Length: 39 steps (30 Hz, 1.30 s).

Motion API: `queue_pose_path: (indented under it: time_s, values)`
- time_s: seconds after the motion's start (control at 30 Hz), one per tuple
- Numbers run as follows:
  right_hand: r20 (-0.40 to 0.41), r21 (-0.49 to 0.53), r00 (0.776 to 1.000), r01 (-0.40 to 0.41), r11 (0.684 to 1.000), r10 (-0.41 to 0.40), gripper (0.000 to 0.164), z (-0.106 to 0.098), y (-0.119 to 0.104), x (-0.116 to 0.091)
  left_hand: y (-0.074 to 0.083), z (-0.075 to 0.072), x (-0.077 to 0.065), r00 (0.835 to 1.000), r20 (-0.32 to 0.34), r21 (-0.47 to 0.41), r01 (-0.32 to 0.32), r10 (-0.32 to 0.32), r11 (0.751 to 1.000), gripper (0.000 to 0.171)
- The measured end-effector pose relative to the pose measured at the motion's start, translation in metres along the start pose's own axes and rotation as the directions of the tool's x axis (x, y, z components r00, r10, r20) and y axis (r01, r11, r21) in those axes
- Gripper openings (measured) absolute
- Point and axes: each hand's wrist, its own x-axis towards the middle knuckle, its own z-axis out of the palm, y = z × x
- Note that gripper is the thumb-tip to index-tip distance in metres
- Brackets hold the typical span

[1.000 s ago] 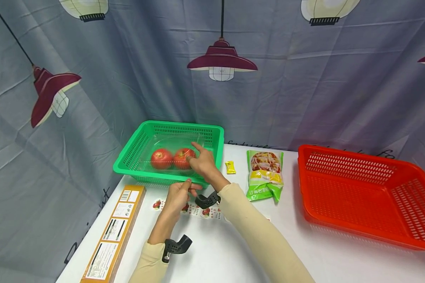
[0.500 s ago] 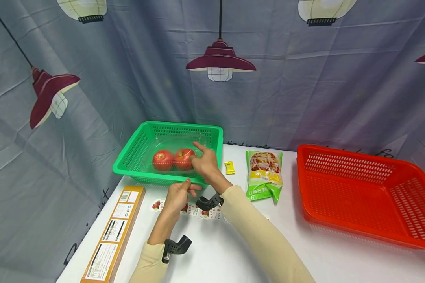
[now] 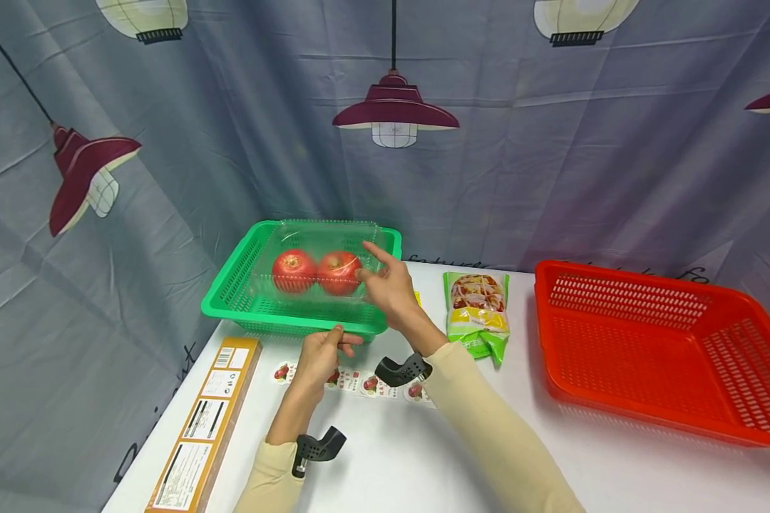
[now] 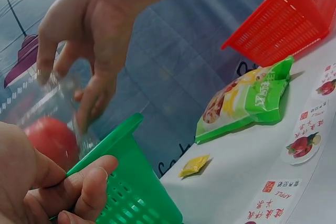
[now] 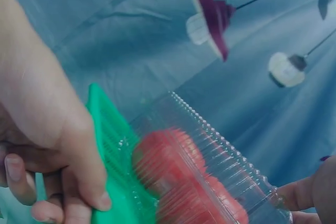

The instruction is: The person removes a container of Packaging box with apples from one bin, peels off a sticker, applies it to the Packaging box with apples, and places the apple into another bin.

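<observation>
A clear plastic clamshell box [image 3: 324, 239] with two red apples [image 3: 294, 271] inside is raised within the green basket [image 3: 263, 320]. At its right end, my right hand [image 3: 390, 288] grips the box between thumb and fingers; the right wrist view shows these fingers on the box's edge [image 5: 226, 145]. My left hand [image 3: 321, 354] pinches the basket's front rim, thumb on top. In the left wrist view the basket's wall [image 4: 131, 182] stands beside that hand, and one apple [image 4: 52, 140] shows through the plastic.
To the right lie a small yellow packet [image 4: 194, 166] and a green food bag [image 3: 478, 313]. A red basket [image 3: 629, 356] stands farther right. Apple stickers [image 3: 370, 385] lie in front of the green basket. A long orange-brown box [image 3: 208, 420] lies at left.
My right hand has raised the box of apples and shifted it slightly up and to the right. The left hand stays on the green basket's rim.
</observation>
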Motion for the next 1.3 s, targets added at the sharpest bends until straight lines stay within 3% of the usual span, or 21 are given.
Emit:
queue_pose_path:
  time_s: [0.33, 0.8, 1.03, 1.2, 1.3]
  values:
    - [0.003, 0.125, 0.998, 0.067, 0.99, -0.068, 0.053, -0.038, -0.013, -0.026, 0.002, 0.0, 0.0, 1.0, 0.006, 0.002, 0.018, -0.018, 1.0, 0.046]
    - [-0.001, 0.006, 0.988, 0.157, 0.988, -0.157, 0.056, -0.096, -0.019, -0.073, 0.0, 0.0, 0.0, 1.0, 0.013, 0.002, 0.003, -0.003, 1.0, 0.044]
    - [-0.007, -0.015, 0.98, 0.201, 0.98, -0.201, 0.055, -0.129, -0.015, -0.109, -0.002, 0.001, -0.001, 0.997, 0.004, -0.008, -0.075, 0.075, 0.997, 0.032]
    - [-0.018, -0.041, 0.982, 0.186, 0.982, -0.186, 0.054, -0.145, -0.013, -0.136, 0.0, 0.0, -0.003, 0.999, -0.013, -0.037, -0.048, 0.047, 0.998, 0.024]
    - [-0.014, -0.071, 0.985, 0.169, 0.983, -0.17, 0.053, -0.154, -0.01, -0.152, 0.0, 0.0, -0.003, 1.0, -0.021, -0.051, -0.023, 0.022, 0.998, 0.031]
